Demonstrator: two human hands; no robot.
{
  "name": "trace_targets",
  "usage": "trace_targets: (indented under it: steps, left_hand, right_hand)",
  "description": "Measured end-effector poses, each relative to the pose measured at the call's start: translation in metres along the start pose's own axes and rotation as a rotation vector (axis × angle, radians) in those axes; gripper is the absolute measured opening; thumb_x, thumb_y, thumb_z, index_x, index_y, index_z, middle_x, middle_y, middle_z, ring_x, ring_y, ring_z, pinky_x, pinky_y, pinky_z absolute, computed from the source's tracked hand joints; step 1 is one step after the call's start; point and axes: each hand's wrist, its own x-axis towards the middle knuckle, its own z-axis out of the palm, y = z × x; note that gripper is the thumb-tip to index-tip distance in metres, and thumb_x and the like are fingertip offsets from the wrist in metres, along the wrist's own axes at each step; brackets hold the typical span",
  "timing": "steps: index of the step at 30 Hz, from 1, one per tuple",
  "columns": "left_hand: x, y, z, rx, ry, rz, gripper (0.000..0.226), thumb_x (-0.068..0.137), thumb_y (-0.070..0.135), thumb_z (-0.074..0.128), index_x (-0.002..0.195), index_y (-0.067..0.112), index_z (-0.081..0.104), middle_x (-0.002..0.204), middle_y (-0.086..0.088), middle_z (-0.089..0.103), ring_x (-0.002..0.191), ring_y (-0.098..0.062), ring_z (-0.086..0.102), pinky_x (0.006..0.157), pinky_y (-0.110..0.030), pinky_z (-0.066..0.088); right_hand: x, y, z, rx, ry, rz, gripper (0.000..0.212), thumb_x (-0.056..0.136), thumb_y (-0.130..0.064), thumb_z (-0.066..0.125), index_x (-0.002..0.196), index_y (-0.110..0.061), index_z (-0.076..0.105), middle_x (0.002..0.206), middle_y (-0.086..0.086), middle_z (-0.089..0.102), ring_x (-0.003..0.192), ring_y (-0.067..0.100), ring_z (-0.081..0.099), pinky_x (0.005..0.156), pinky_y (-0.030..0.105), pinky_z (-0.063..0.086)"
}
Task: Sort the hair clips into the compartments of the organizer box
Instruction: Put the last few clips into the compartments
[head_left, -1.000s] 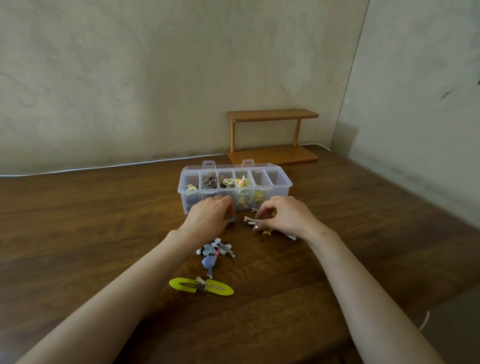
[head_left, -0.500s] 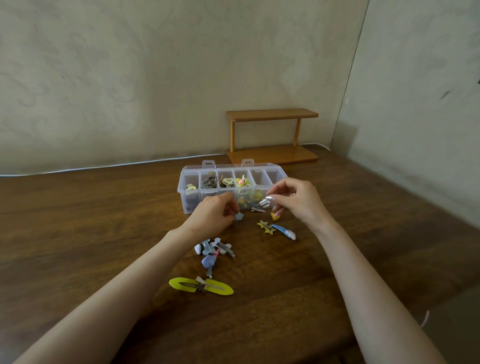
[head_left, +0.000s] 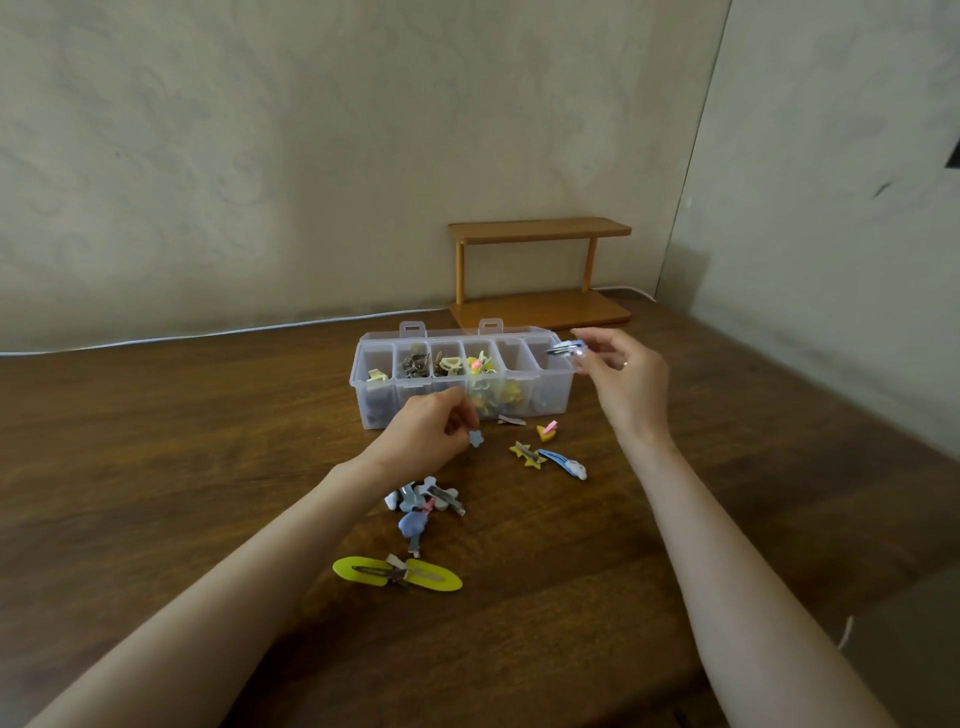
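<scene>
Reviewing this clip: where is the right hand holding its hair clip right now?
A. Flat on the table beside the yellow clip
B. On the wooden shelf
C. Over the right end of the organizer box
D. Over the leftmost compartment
C: the right hand pinches a small blue clip above the rightmost compartments of the organizer box.

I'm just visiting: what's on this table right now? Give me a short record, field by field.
box: clear organizer, six compartments, lid open
filled: four left compartments hold clips
right end: two compartments look nearly empty
right hand: pinches a blue clip over the rightmost compartment
left hand: holds a small blue flower clip near the table
loose clips: star clip, big yellow clip, a small pile
behind: wooden shelf
</scene>
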Motion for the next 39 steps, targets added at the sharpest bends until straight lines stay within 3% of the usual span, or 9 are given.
trace_targets:
  steps: [5,12,16,21,27,30,33,37,39]
  left_hand:
    - [0.0,0.001,-0.001,-0.018,0.024,0.008,0.015,0.088,0.006,0.055,0.101,0.011,0.059,0.096,0.004,0.058,0.089,-0.009,0.056,0.072,-0.014,0.048]
    - [0.001,0.001,0.0,-0.137,0.013,0.006,0.023,0.083,-0.003,0.059,0.101,0.012,0.059,0.099,0.003,0.06,0.09,-0.004,0.057,0.074,-0.008,0.049]
    - [0.001,0.004,-0.001,-0.238,0.01,-0.006,0.027,0.081,-0.007,0.06,0.105,0.006,0.057,0.107,-0.008,0.064,0.098,-0.015,0.062,0.085,-0.024,0.053]
    - [0.0,0.01,-0.007,-0.377,0.003,-0.061,0.023,0.08,-0.005,0.061,0.1,0.007,0.057,0.104,-0.009,0.064,0.098,-0.018,0.063,0.086,-0.029,0.054]
    - [-0.002,0.011,-0.003,-0.371,0.005,-0.083,0.012,0.078,0.003,0.067,0.084,0.013,0.063,0.094,-0.007,0.068,0.092,-0.019,0.066,0.086,-0.035,0.055]
    - [-0.002,0.011,-0.001,-0.334,0.026,-0.087,0.01,0.078,0.006,0.068,0.087,0.011,0.064,0.094,-0.005,0.068,0.092,-0.018,0.065,0.085,-0.033,0.055]
    - [-0.002,0.01,-0.002,-0.252,0.061,-0.084,0.008,0.081,0.007,0.065,0.089,0.011,0.064,0.092,-0.001,0.065,0.09,-0.014,0.063,0.078,-0.02,0.052]
    - [-0.002,0.006,-0.004,-0.184,0.101,-0.098,0.007,0.085,0.008,0.062,0.09,0.011,0.063,0.09,0.002,0.062,0.087,-0.01,0.059,0.073,-0.014,0.048]
    - [-0.002,0.005,-0.004,-0.171,0.108,-0.104,0.008,0.086,0.009,0.061,0.093,0.011,0.063,0.091,0.002,0.062,0.088,-0.009,0.059,0.073,-0.015,0.048]
  right_hand:
    - [-0.001,-0.002,0.001,-0.08,-0.077,-0.071,0.039,0.091,-0.01,0.058,0.13,-0.016,0.055,0.126,0.0,0.061,0.103,0.001,0.056,0.073,0.002,0.045]
    - [-0.007,-0.005,0.0,-0.035,-0.052,-0.078,0.022,0.09,-0.007,0.059,0.109,-0.015,0.065,0.102,0.001,0.067,0.083,0.007,0.063,0.065,0.014,0.051]
    - [-0.013,-0.009,0.003,0.02,-0.285,-0.049,0.015,0.089,-0.004,0.059,0.097,-0.012,0.068,0.09,0.001,0.066,0.067,0.0,0.06,0.056,0.013,0.048]
    - [-0.018,-0.009,0.012,-0.033,-0.651,-0.003,0.005,0.085,-0.015,0.067,0.089,-0.015,0.071,0.086,0.0,0.068,0.073,0.009,0.062,0.063,0.022,0.052]
    - [-0.024,-0.012,0.018,0.038,-0.763,0.047,0.013,0.081,-0.006,0.07,0.091,-0.016,0.068,0.087,0.005,0.068,0.077,0.011,0.065,0.067,0.024,0.054]
    - [-0.024,-0.011,0.019,-0.003,-0.752,0.049,0.015,0.081,-0.007,0.071,0.09,-0.019,0.067,0.09,0.007,0.068,0.082,0.015,0.065,0.073,0.028,0.054]
    - [-0.021,-0.012,0.015,-0.042,-0.771,0.024,0.014,0.079,-0.012,0.073,0.089,-0.02,0.069,0.088,-0.002,0.067,0.085,0.012,0.064,0.079,0.031,0.053]
    - [-0.023,-0.017,0.014,-0.187,-1.033,-0.001,0.026,0.074,-0.028,0.077,0.098,-0.029,0.069,0.098,-0.013,0.061,0.094,0.004,0.055,0.079,0.026,0.043]
    - [-0.027,-0.019,0.02,-0.318,-1.109,-0.058,0.033,0.071,-0.033,0.079,0.102,-0.035,0.067,0.105,-0.012,0.057,0.099,0.006,0.051,0.082,0.029,0.044]
